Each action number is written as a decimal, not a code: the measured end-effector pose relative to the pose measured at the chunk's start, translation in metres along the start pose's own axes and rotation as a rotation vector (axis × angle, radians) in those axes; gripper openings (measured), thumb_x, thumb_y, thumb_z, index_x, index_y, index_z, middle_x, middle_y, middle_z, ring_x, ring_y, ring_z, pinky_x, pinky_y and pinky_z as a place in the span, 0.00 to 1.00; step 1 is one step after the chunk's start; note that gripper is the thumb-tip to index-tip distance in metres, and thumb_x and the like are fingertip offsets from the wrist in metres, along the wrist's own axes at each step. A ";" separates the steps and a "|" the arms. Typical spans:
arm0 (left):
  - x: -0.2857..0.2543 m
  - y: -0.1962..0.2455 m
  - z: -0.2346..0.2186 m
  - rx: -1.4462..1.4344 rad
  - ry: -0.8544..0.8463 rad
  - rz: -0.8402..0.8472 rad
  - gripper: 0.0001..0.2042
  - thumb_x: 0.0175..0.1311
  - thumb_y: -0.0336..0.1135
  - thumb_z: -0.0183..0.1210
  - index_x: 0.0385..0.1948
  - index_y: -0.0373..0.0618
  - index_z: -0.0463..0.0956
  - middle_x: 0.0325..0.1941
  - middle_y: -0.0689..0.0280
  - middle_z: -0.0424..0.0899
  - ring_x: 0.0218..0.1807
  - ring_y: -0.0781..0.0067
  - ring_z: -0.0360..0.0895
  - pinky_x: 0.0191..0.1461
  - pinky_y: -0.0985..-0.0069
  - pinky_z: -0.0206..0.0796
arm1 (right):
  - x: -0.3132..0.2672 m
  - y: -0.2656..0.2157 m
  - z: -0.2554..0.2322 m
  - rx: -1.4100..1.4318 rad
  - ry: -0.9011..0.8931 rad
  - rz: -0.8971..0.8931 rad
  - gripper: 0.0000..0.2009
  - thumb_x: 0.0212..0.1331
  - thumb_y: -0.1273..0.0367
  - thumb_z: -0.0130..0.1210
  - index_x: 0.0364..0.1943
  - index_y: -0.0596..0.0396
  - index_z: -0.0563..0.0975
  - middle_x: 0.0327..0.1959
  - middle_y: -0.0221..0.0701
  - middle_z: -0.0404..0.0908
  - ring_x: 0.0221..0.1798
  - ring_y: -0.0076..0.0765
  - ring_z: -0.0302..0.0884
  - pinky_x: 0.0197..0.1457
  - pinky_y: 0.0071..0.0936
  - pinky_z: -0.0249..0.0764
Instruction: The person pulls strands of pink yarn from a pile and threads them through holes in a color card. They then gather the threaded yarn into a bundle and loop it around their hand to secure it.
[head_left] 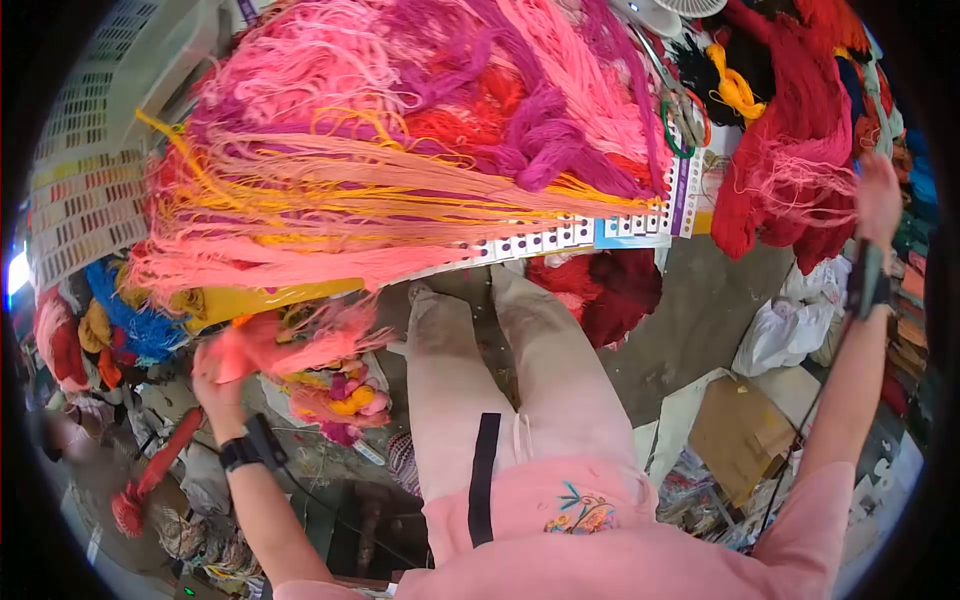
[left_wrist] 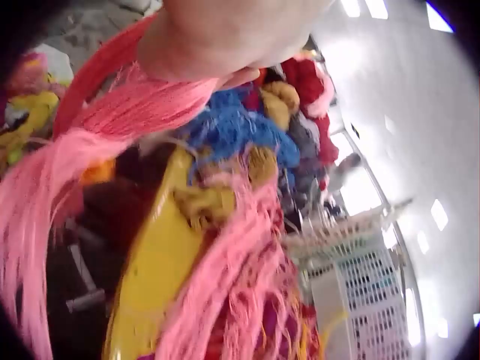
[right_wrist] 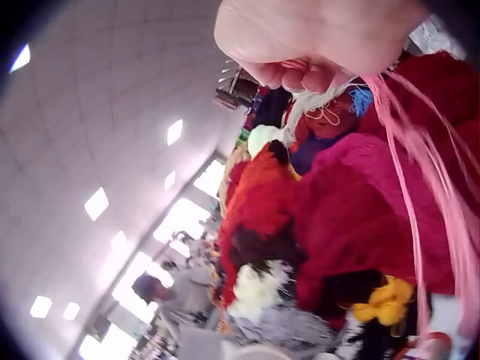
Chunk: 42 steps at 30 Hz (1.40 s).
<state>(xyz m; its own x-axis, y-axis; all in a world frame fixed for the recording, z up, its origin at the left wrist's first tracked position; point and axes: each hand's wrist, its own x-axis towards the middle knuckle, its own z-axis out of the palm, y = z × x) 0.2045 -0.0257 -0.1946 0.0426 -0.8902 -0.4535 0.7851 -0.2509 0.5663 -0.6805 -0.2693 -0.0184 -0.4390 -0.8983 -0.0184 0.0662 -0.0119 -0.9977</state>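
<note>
The left hand (head_left: 218, 385) grips a thick hank of pink yarn (left_wrist: 142, 112) off the left end of the table; its loose strands hang down. Far to the right, the right hand (head_left: 878, 205) is raised, and its curled fingers hold a few thin pink strands (right_wrist: 409, 157) that dangle below the fist in the right wrist view. Between the hands, long peach and yellow strands (head_left: 380, 190) lie fanned over a heap of pink and purple yarn (head_left: 300, 70). The right hand is beside dark red hanks (head_left: 775, 150).
Scissors (head_left: 683, 118) lie by a hole-punched card strip (head_left: 560, 238) at the table's right. Shade cards (head_left: 90, 210) stand at the left. White bags (head_left: 790, 325) and cardboard (head_left: 740, 435) are on the floor at right. Blue yarn (left_wrist: 240, 127) lies beyond the left hand. Another person (right_wrist: 180, 292) sits farther off.
</note>
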 end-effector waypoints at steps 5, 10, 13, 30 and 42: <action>0.056 -0.162 0.168 0.206 0.221 -0.425 0.09 0.55 0.33 0.49 0.33 0.39 0.71 0.23 0.72 0.73 0.13 0.94 0.58 0.12 0.95 0.44 | -0.185 0.147 0.200 -0.318 -0.525 0.321 0.08 0.46 0.71 0.48 0.26 0.60 0.75 0.27 0.31 0.76 0.32 0.25 0.71 0.37 0.22 0.66; 0.088 -0.263 0.247 0.661 0.119 -0.633 0.07 0.54 0.32 0.49 0.27 0.39 0.71 0.19 0.71 0.72 0.12 0.88 0.60 0.14 0.89 0.50 | -0.280 0.239 0.258 -0.493 -0.433 0.052 0.02 0.37 0.75 0.54 0.17 0.57 0.73 0.20 0.33 0.72 0.27 0.37 0.69 0.32 0.28 0.65; 0.092 -0.292 0.238 0.883 0.107 -0.639 0.06 0.54 0.33 0.48 0.26 0.40 0.70 0.15 0.71 0.70 0.12 0.86 0.61 0.15 0.87 0.52 | -0.295 0.254 0.256 -0.791 -0.508 -0.261 0.07 0.33 0.76 0.55 0.20 0.57 0.70 0.24 0.32 0.70 0.31 0.39 0.66 0.36 0.31 0.61; 0.090 -0.286 0.236 0.865 0.085 -0.581 0.03 0.53 0.28 0.48 0.25 0.40 0.69 0.14 0.71 0.66 0.13 0.84 0.60 0.16 0.87 0.52 | -0.300 0.254 0.246 -0.584 -0.641 -0.137 0.14 0.33 0.79 0.47 0.30 0.56 0.73 0.32 0.36 0.69 0.35 0.41 0.67 0.36 0.30 0.65; 0.092 -0.255 0.232 0.458 0.059 -0.632 0.07 0.54 0.29 0.48 0.33 0.38 0.70 0.18 0.72 0.70 0.12 0.88 0.55 0.15 0.89 0.47 | -0.297 0.258 0.248 -0.640 -0.631 -0.170 0.10 0.34 0.78 0.48 0.27 0.56 0.71 0.27 0.33 0.71 0.30 0.40 0.68 0.32 0.31 0.62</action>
<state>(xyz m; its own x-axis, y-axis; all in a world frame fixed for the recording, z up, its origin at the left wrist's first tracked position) -0.1347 -0.1318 -0.2214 -0.2848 -0.5078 -0.8130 0.3390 -0.8467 0.4101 -0.3107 -0.1142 -0.2538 0.1866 -0.9823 -0.0172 -0.5465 -0.0893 -0.8327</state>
